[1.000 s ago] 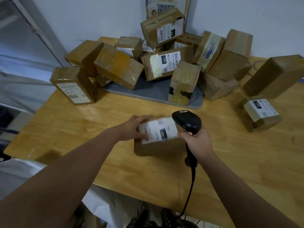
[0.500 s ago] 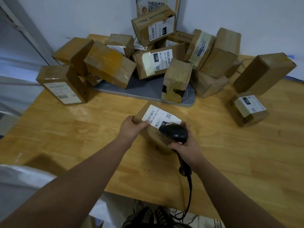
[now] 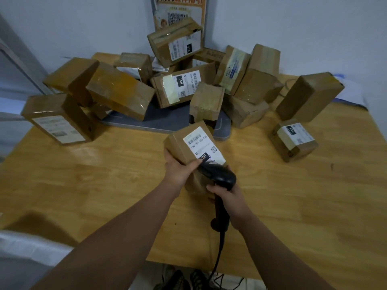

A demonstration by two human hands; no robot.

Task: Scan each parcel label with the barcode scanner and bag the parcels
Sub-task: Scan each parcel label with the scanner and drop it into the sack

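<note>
— While the left hand [image 3: 178,170] is gripping the near end of the parcel [image 3: 182,146], thumb on top, it is holding it tilted over the bench [image 3: 83,181], label [image 3: 202,144] facing up.
— And the right hand [image 3: 229,196] is wrapping round the handle of the barcode scanner [image 3: 219,176], whose black head is hanging over the label's near edge.
— Behind, more parcels [image 3: 119,95] are lying heaped on and around a grey tray [image 3: 171,120] at the far side.

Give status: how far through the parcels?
Done: no bagged parcel in view. In hand: left hand holds a parcel label-up, right hand grips the scanner at its label. Left: bag this one, then scan and bag the pile along the back of the table.
</note>
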